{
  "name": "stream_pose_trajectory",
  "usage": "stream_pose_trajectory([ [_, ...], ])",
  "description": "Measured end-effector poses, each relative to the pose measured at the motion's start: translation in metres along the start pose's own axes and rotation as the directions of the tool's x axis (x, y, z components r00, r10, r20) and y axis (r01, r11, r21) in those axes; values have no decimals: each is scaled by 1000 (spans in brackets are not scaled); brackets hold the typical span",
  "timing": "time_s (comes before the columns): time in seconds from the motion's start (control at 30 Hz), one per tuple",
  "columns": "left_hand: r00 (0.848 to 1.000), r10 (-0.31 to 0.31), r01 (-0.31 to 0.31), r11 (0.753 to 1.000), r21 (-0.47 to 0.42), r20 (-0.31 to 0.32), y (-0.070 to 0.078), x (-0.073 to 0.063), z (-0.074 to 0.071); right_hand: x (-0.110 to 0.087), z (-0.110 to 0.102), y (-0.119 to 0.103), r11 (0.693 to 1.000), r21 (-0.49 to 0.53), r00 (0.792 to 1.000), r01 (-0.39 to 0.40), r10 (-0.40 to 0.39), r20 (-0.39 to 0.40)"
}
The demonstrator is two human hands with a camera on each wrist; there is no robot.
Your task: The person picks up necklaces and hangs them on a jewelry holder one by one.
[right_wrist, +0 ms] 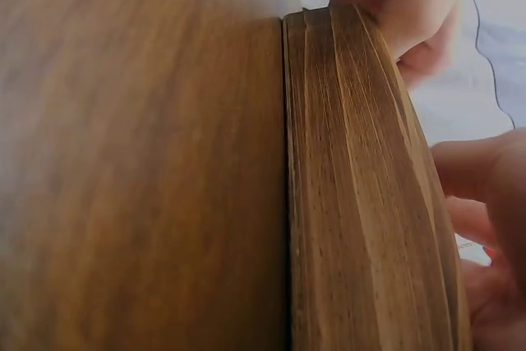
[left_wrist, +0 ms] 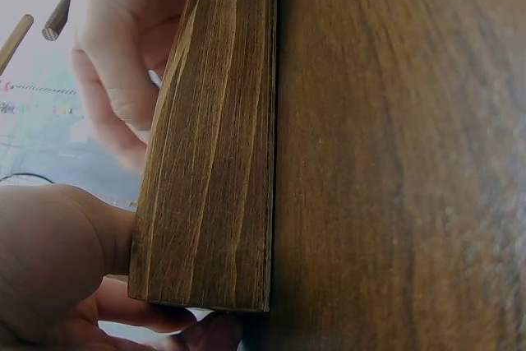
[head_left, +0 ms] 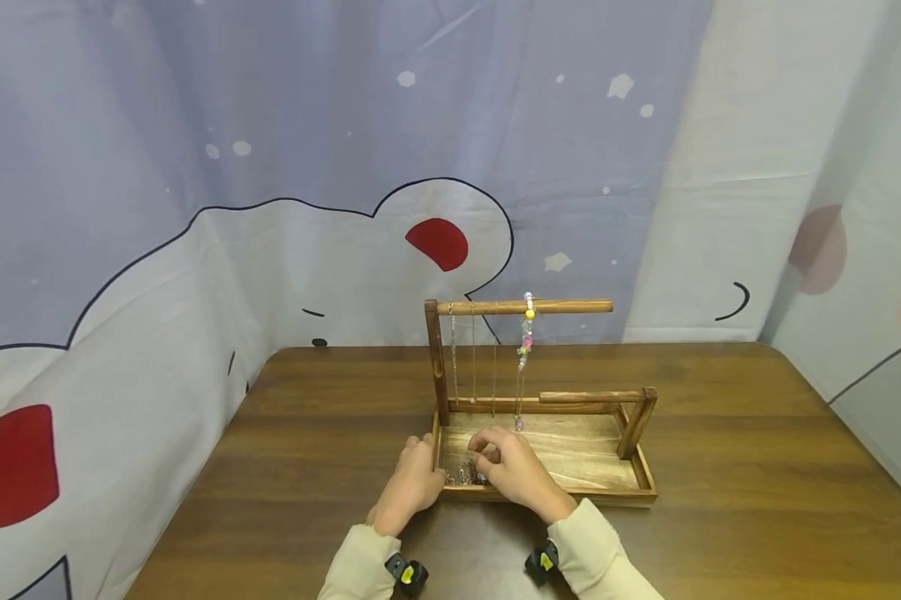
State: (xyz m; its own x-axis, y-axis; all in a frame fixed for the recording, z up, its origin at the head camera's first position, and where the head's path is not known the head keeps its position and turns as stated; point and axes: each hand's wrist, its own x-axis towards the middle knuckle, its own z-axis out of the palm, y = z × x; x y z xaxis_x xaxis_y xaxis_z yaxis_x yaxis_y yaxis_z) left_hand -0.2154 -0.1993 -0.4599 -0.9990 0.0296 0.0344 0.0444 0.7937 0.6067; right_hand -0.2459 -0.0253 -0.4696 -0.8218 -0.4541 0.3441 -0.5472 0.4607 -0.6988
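A wooden jewelry stand (head_left: 600, 498) with a shallow tray base stands on the table. My left hand (head_left: 411, 482) grips the tray's left front corner, its thumb against the wall and fingers round the end in the left wrist view. Inside the tray, at the front left, lies a small heap of chains (head_left: 463, 475). Over that heap is my right hand (head_left: 516, 471), fingers bent downward; whether they pinch a chain is hidden. From the tall bar (head_left: 570, 307) hang several thin necklaces (head_left: 453, 358) and a colourful beaded necklace (head_left: 527, 342).
A shorter bar (head_left: 588, 397) on a post (head_left: 636, 423) rises at the tray's right end. Brown wooden table (head_left: 743, 467) extends on both sides. Behind it hangs a patterned curtain (head_left: 330, 125).
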Motion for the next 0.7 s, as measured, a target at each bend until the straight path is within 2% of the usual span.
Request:
stream_pose_trajectory([
  [0.2, 1000, -7, 7, 1000, 10, -4, 0, 0, 0, 0, 2, 1, 996, -84, 993, 7, 3, 119],
  [0.47, 1000, 11, -11, 1000, 7, -24, 0, 1, 1, 0, 0, 2, 990, -133, 992, -52, 67, 109],
  [0.7, 1000, -26, 26, 1000, -12, 2, 2, 0, 1, 1, 0, 3, 987, -126, 989, -101, 113, 97],
])
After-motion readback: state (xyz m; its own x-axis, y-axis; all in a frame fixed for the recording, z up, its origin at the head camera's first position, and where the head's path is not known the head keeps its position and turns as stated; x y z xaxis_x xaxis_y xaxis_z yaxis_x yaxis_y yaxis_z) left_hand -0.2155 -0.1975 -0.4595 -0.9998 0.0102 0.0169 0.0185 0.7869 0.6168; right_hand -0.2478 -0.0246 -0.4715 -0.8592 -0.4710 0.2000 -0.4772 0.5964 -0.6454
